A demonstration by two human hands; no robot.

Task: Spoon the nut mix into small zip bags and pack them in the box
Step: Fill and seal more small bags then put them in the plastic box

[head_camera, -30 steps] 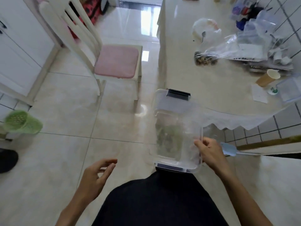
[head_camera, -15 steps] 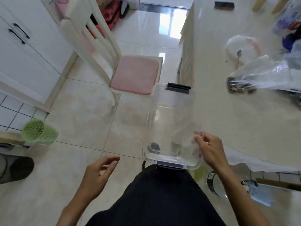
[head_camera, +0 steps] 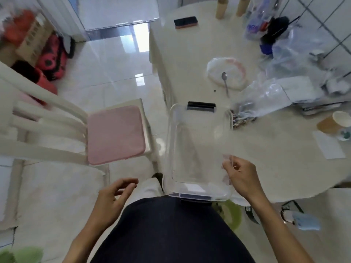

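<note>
A clear plastic box (head_camera: 197, 147) with dark clasps hangs empty in front of me, over the table's near left edge. My right hand (head_camera: 240, 176) grips the box's right rim near its close corner. My left hand (head_camera: 112, 196) floats free to the left, fingers loosely curled, holding nothing. On the cream table (head_camera: 266, 154) a clear bag of nut mix (head_camera: 245, 114) lies just beyond the box's far right corner. A metal spoon (head_camera: 225, 82) rests on a pale plastic bag (head_camera: 227, 74) behind it.
A white chair with a pink cushion (head_camera: 115, 133) stands left of the table. A paper cup (head_camera: 334, 122), a paper sheet (head_camera: 329, 147) and heaped plastic bags (head_camera: 296, 59) crowd the table's right side. A dark phone (head_camera: 186, 21) lies at the far end.
The view has swung toward the table while the box has been carried over its edge, nearer the nut bag. My right hand keeps its grip; my left hand stays free.
</note>
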